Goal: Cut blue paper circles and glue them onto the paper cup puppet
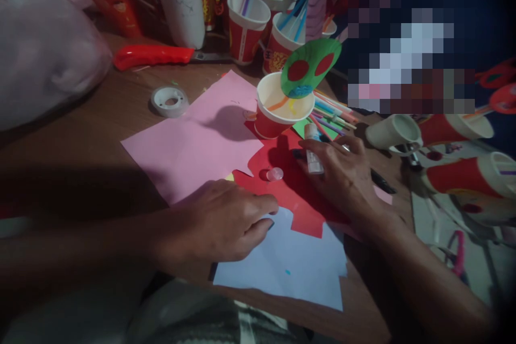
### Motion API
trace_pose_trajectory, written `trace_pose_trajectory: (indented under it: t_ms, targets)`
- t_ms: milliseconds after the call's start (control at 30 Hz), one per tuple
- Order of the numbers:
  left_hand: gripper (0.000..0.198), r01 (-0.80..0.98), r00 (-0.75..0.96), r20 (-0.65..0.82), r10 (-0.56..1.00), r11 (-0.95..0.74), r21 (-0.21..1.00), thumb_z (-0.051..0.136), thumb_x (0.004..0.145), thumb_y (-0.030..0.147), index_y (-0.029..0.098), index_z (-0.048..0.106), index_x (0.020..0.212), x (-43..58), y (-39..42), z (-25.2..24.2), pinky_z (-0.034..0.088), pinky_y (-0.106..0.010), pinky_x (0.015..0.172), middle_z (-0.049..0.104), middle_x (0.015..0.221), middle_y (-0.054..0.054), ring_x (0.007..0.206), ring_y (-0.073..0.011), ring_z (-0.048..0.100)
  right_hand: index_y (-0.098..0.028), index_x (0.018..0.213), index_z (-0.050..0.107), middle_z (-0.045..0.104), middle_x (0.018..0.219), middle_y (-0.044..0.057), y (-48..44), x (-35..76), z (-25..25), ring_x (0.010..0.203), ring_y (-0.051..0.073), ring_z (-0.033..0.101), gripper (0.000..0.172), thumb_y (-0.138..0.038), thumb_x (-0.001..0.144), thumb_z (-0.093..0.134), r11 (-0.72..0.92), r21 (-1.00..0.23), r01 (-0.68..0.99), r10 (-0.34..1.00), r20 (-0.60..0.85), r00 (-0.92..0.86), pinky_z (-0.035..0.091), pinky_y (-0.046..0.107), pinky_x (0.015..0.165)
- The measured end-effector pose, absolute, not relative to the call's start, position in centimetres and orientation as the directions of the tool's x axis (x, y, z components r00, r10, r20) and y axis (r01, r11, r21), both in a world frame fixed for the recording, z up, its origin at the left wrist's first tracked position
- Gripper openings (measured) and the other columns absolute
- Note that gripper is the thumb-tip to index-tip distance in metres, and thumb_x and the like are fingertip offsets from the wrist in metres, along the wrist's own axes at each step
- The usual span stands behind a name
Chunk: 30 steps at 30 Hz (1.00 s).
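Observation:
My right hand [342, 166] is closed round a small white glue stick [314, 158] above the red paper [298, 199]. Curled over the edges of the red and light blue paper [282, 269], my left hand [237, 220] has its thumb and index finger near each other; whether anything thin is between them is hidden. A small clear cap [274, 174] lies on the red sheet between the hands. Pink paper [201, 134] spreads to the left, beside a red and white paper cup [268, 123] with a green cutout [310, 69] standing in it.
A red cutter [155, 56] and a tape roll [169, 101] lie at the back left, near a large pale bag [48, 48]. More cups [248, 27] line the back. Colored straws [332, 113] lie right of the middle cup; a mug [395, 131] and cups lie at the right.

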<state>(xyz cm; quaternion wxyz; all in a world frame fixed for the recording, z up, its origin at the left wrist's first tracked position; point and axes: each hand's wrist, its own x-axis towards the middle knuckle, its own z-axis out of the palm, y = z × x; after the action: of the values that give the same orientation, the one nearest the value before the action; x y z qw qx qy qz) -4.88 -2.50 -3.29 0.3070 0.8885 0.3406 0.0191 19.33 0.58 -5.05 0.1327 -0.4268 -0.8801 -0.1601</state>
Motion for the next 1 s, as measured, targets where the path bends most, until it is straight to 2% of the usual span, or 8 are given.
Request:
trace_pose_trajectory:
  t_ms: [200,367,467,633,700,833,900,1000]
  targets:
    - [0.025,0.569,0.738,-0.2,0.644,-0.435,0.698,0.04,0.088,0.028,0.026,0.061,0.101,-5.1,-1.9,-2.9,0.038,-0.023,0.06,0.065,0.076,0.001,0.063,-0.0124,0.057,-0.018,0.111,0.049,0.069,0.081,0.002,0.6,19.1,-5.0,0.068,0.017,0.062,0.036,-0.009,0.076,0.051,0.583,0.174,0.794,0.704,0.379,-0.6,0.038,0.035,0.081]
    - [0.021,0.559,0.656,-0.254,0.711,-0.23,0.797,0.044,0.084,0.024,0.023,0.063,0.091,-4.8,-1.6,-2.0,0.031,-0.019,0.047,0.059,0.059,0.006,0.048,-0.0073,0.045,-0.017,0.111,0.051,0.067,0.076,0.002,0.2,19.3,-5.3,0.065,0.016,0.061,0.037,-0.006,0.076,0.05,0.585,0.14,0.799,0.706,0.397,-0.586,0.039,0.035,0.081]
    - [0.018,0.551,0.652,-0.255,0.713,-0.216,0.806,0.046,0.083,0.024,0.024,0.063,0.089,-4.8,-1.6,-2.2,0.029,-0.019,0.046,0.055,0.054,0.007,0.046,-0.007,0.043,-0.019,0.109,0.053,0.067,0.08,0.002,-0.2,19.3,-5.6,0.067,0.017,0.06,0.033,-0.01,0.078,0.052,0.558,0.068,0.827,0.731,0.433,-0.528,0.04,0.035,0.081]
    - [0.016,0.501,0.748,-0.082,0.658,-0.48,0.72,0.046,0.085,0.026,0.025,0.061,0.086,-4.9,-2.1,-3.6,0.035,-0.021,0.057,0.059,0.067,0.005,0.057,-0.0084,0.049,-0.022,0.11,0.052,0.068,0.091,0.004,-1.5,18.7,-5.3,0.077,0.019,0.061,0.035,-0.017,0.077,0.06,0.492,-0.084,0.866,0.769,0.509,-0.388,0.045,0.035,0.079]
    - [0.015,0.455,0.782,0.029,0.623,-0.602,0.656,0.045,0.085,0.021,0.023,0.059,0.082,-5.0,-2.4,-4.2,0.035,-0.022,0.059,0.056,0.067,0.005,0.059,-0.0085,0.048,-0.024,0.11,0.052,0.067,0.093,0.004,-2.1,18.3,-5.1,0.083,0.021,0.061,0.035,-0.018,0.077,0.062,0.436,-0.212,0.874,0.816,0.503,-0.285,0.047,0.035,0.078]
    - [0.012,0.398,0.788,0.215,0.577,-0.743,0.537,0.046,0.085,0.017,0.021,0.056,0.08,-5.1,-2.7,-5.1,0.034,-0.024,0.06,0.052,0.069,0.004,0.063,-0.0097,0.044,-0.026,0.116,0.047,0.067,0.087,0.002,-3.1,18.2,-4.8,0.081,0.02,0.064,0.041,-0.018,0.078,0.061,0.339,-0.484,0.807,0.915,0.368,-0.163,0.049,0.036,0.079]
    - [0.012,0.368,0.79,0.284,0.544,-0.79,0.491,0.045,0.085,0.017,0.019,0.055,0.078,-5.1,-2.7,-5.2,0.033,-0.025,0.059,0.051,0.069,0.004,0.064,-0.0103,0.043,-0.025,0.118,0.046,0.067,0.084,0.001,-3.1,18.3,-4.8,0.08,0.02,0.064,0.043,-0.019,0.078,0.06,0.297,-0.518,0.802,0.934,0.334,-0.13,0.049,0.037,0.08]
    - [0.015,0.333,0.813,0.341,0.472,-0.857,0.393,0.045,0.086,0.015,0.017,0.051,0.072,-4.9,-2.7,-4.9,0.032,-0.027,0.057,0.049,0.069,0.002,0.066,-0.0114,0.043,-0.024,0.112,0.05,0.068,0.087,0.002,-2.4,18.4,-5.0,0.081,0.021,0.064,0.035,-0.022,0.079,0.062,0.292,-0.417,0.861,0.915,0.384,-0.124,0.047,0.039,0.08]
